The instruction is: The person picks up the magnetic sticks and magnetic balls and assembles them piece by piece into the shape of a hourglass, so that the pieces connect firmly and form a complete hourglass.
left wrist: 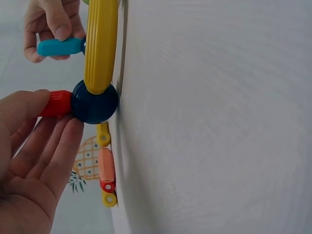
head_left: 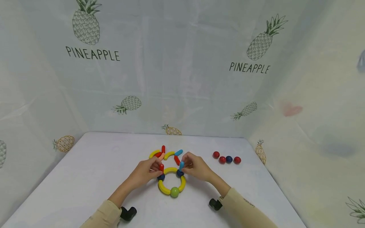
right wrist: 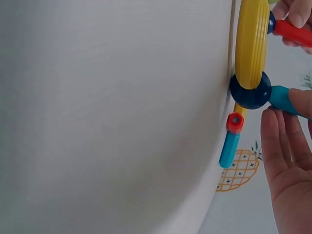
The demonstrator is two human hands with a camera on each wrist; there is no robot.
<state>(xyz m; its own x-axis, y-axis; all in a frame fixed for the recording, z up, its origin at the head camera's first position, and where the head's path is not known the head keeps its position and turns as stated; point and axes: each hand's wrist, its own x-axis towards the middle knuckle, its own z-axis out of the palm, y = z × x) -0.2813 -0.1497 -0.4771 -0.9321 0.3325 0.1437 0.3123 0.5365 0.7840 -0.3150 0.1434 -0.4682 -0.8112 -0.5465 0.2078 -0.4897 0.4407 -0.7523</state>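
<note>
A ring of yellow curved sticks (head_left: 163, 188) lies on the table, joined by two dark blue balls (left wrist: 95, 102) and a green ball (head_left: 175, 192) at its near side. My left hand (head_left: 144, 172) pinches a red stick (left wrist: 57, 103) that stands up from the left blue ball, its fingertips by that ball. On the other side, my right hand (head_left: 196, 167) pinches a light blue stick (head_left: 181, 165) standing on the right blue ball (right wrist: 251, 91). The lower ends of both sticks meet the balls.
Behind the ring lie loose sticks: a yellow curved one (head_left: 169, 155), a light blue one (head_left: 178, 152), a red one (head_left: 177, 160) and others. Several balls, including a red one (head_left: 237, 160), sit at the right. Black wrist devices (head_left: 128, 213) hang beneath both sleeves. A pineapple-print curtain (head_left: 176, 79) surrounds the white table (head_left: 85, 177).
</note>
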